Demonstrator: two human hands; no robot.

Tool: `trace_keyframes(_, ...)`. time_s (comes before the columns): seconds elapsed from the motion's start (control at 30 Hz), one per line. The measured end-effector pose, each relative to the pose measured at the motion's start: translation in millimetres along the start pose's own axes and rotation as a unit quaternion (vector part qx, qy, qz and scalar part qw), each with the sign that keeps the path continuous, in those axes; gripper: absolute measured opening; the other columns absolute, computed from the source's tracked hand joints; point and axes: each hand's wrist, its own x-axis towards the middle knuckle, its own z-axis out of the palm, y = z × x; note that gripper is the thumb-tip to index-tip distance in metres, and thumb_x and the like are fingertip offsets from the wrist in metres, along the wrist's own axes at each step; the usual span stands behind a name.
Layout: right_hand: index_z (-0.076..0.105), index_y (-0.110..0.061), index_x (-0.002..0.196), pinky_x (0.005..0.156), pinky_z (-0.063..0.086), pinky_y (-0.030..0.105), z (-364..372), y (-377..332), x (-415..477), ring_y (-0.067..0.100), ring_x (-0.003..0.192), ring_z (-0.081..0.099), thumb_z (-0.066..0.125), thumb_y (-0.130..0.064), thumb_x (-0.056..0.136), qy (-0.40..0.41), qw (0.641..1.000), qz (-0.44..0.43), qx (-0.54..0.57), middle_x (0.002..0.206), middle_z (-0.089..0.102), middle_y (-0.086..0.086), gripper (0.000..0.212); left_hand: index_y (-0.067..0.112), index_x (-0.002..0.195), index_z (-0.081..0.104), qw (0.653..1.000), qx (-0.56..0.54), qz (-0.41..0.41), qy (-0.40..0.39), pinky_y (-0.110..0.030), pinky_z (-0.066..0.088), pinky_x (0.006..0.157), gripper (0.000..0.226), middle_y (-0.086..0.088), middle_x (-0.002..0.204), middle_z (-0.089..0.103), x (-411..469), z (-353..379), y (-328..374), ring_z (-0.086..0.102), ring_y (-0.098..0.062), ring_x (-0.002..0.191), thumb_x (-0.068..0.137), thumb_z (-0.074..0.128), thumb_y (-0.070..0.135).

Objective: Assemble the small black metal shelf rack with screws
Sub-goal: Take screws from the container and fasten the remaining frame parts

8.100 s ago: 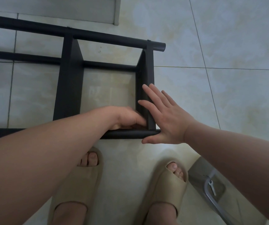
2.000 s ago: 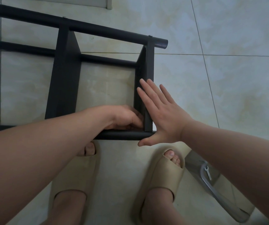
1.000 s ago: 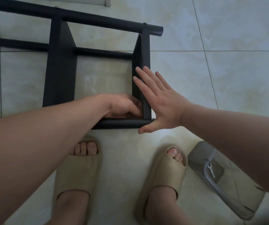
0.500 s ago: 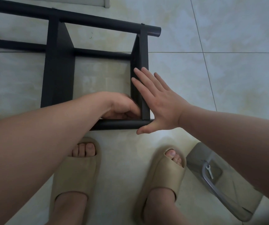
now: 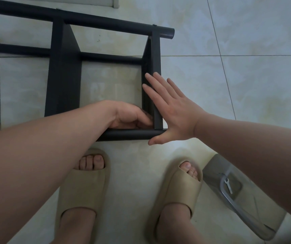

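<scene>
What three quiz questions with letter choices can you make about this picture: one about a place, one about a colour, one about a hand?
1. Where is the wrench? A on a chair; B beside the right slipper; C in a cup.
2. What colour is the rack? A red; B white; C black.
3. How is the right hand? A flat, fingers straight; B a fist; C holding a ball.
Answers: B, it lies by that foot; C, every bar is black; A, it lies flat along the rack's end.

Pale, glossy floor tiles (image 5: 246,103) with a cream marbled tint spread out from a white panel (image 5: 71,0) at the far edge. Thin dark grout lines (image 5: 229,56) cross them under soft, dim light.
</scene>
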Motion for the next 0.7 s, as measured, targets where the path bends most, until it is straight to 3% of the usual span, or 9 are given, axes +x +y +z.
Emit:
trace_keyframes(0.1, 0.01, -0.002, 0.161, 0.126, 0.006, 0.054, 0.3, -0.1, -0.3, 0.032, 0.156, -0.007, 0.044, -0.095, 0.067, 0.001, 1.0, -0.001, -0.001, 0.169, -0.003, 0.016, 0.136, 0.014, 0.078, 0.079, 1.0, 0.005, 0.002, -0.008, -0.026, 0.057, 0.071, 0.037, -0.008, 0.083, 0.074, -0.3, 0.2, 0.4, 0.071, -0.017, 0.074, 0.095, 0.049, -0.002)
trace_keyframes(0.27, 0.009, -0.002, 0.161, 0.126, 0.006, 0.054, 0.0, 0.2, 0.2, 0.032, 0.156, -0.008, 0.046, -0.095, 0.067, -0.001, 1.0, -0.002, 0.001, 0.169, -0.004, 0.016, 0.136, 0.001, 0.099, 0.059, 0.999, 0.006, 0.042, 0.031, -0.027, 0.056, 0.067, 0.016, -0.016, 0.088, 0.063, 0.3, 2.5, -0.8, 0.067, -0.021, 0.071, 0.093, 0.048, -0.009)
trace_keyframes(0.53, 0.01, -0.002, 0.16, 0.126, 0.005, 0.053, 0.3, 0.0, 0.0, 0.032, 0.156, -0.007, 0.043, -0.096, 0.067, 0.002, 1.0, -0.002, 0.003, 0.169, -0.004, 0.016, 0.137, -0.002, 0.117, 0.054, 0.996, -0.001, 0.075, 0.044, -0.025, 0.057, 0.069, 0.029, -0.016, 0.091, 0.062, -0.4, 6.3, -0.5, 0.065, -0.023, 0.077, 0.092, 0.047, -0.014)
trace_keyframes(0.6, 0.01, -0.002, 0.16, 0.126, 0.005, 0.053, 0.7, 0.0, -0.2, 0.032, 0.156, -0.007, 0.043, -0.096, 0.067, 0.003, 1.0, -0.002, 0.003, 0.169, -0.004, 0.016, 0.137, -0.001, 0.113, 0.055, 0.997, -0.009, 0.064, 0.037, -0.026, 0.058, 0.068, 0.025, -0.015, 0.09, 0.063, -0.1, 5.9, -0.1, 0.066, -0.022, 0.076, 0.093, 0.047, -0.013)
trace_keyframes(0.7, 0.01, -0.003, 0.161, 0.126, 0.006, 0.054, 1.0, 0.1, -0.5, 0.032, 0.156, -0.007, 0.044, -0.095, 0.067, 0.003, 1.0, -0.003, 0.004, 0.169, -0.004, 0.016, 0.136, 0.004, 0.091, 0.067, 0.999, 0.003, 0.029, 0.014, -0.024, 0.056, 0.063, 0.023, -0.01, 0.081, 0.069, -1.7, 5.5, -0.1, 0.068, -0.018, 0.068, 0.095, 0.046, -0.005)
